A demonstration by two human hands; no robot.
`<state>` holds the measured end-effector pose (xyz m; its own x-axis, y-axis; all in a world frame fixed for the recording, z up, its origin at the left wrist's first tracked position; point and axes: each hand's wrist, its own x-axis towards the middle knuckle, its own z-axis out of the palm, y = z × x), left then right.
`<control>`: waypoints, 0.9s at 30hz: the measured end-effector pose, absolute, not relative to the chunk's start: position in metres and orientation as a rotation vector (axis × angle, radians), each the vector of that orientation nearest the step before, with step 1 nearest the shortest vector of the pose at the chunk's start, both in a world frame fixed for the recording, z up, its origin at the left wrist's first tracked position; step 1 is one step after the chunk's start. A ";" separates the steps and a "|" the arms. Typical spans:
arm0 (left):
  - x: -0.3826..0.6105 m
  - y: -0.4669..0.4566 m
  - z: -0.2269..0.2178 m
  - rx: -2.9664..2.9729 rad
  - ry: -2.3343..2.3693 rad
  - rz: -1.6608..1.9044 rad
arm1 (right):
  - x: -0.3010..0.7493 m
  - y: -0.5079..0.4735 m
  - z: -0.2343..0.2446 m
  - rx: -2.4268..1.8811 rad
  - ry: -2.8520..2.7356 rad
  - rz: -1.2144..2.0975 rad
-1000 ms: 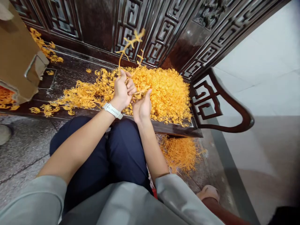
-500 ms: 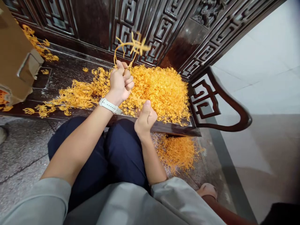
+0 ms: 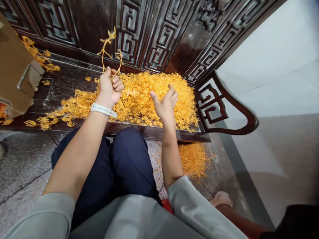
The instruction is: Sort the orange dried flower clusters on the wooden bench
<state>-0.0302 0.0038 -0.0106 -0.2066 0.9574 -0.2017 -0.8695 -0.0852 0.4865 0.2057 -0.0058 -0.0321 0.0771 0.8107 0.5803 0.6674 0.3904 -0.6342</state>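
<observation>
My left hand [image 3: 111, 87], with a pale watch band on its wrist, is closed around thin orange branched stems [image 3: 109, 43]. They arch upward from the fingers and carry small spiky tips. My right hand [image 3: 166, 103] is spread, thumb and fingers apart, over a big heap of small orange spidery pieces [image 3: 184, 99]. Nothing shows in its grip. Between my hands, a paler, slightly blurred orange piece [image 3: 131, 92] appears in front of the heap; whether it touches the pile I cannot tell. More orange strands [image 3: 77, 103] trail leftward along the seat.
The heap lies on a dark carved wooden bench [image 3: 159, 132] with a curved armrest [image 3: 245, 124] at right. A cardboard box [image 3: 17, 63] stands at left. Orange stems [image 3: 195, 161] lie on the floor below. At lower right is another person's foot [image 3: 221, 200].
My left hand has shifted left with the stems. My right hand has gone from closed near the bench's front edge to spread, farther up and right over the heap.
</observation>
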 end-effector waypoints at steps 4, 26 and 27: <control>-0.019 -0.004 -0.008 0.183 0.565 1.656 | 0.235 0.027 -0.036 -1.404 -1.519 0.040; -0.028 -0.043 0.011 1.280 0.555 0.432 | 0.445 -0.091 -0.044 -0.898 -1.365 0.630; -0.036 -0.040 0.011 1.397 0.598 0.344 | 0.465 -0.095 -0.056 -0.941 -1.147 0.639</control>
